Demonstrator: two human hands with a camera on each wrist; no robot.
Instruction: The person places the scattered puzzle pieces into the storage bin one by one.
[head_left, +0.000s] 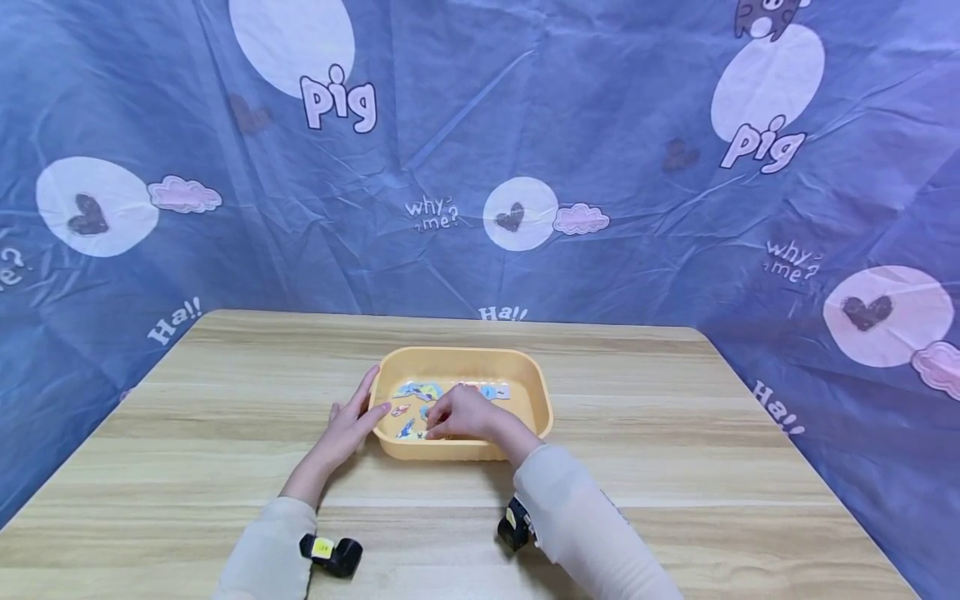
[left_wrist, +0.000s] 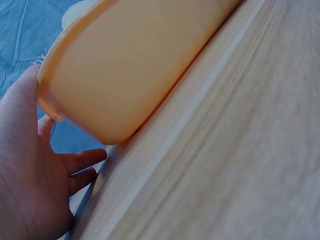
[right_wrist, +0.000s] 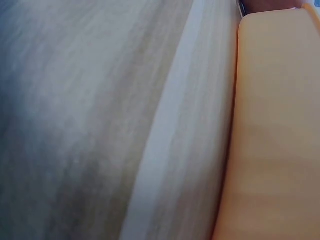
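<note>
A yellow-orange plastic tub (head_left: 450,451) with rounded corners stands on the wooden table. My left hand (head_left: 351,422) holds its left end, thumb over the rim and the other fingers outside; in the left wrist view these fingers lie beside the tub's lower corner. Inside the tub, my right hand (head_left: 468,414) reaches down with bent fingers and thumb close together among flat, colourful printed pieces. I cannot tell whether a piece is between its fingertips. A blue and yellow piece (head_left: 420,390) lies by the back wall, and a small blue piece (head_left: 406,429) near the front left.
More printed pieces (head_left: 497,392) lie behind the right hand, and a small reddish one (head_left: 401,410) is near the left thumb. The table (head_left: 652,433) extends around the tub. A blue patterned cloth (head_left: 450,275) hangs behind it. Each sleeve has a black wrist camera.
</note>
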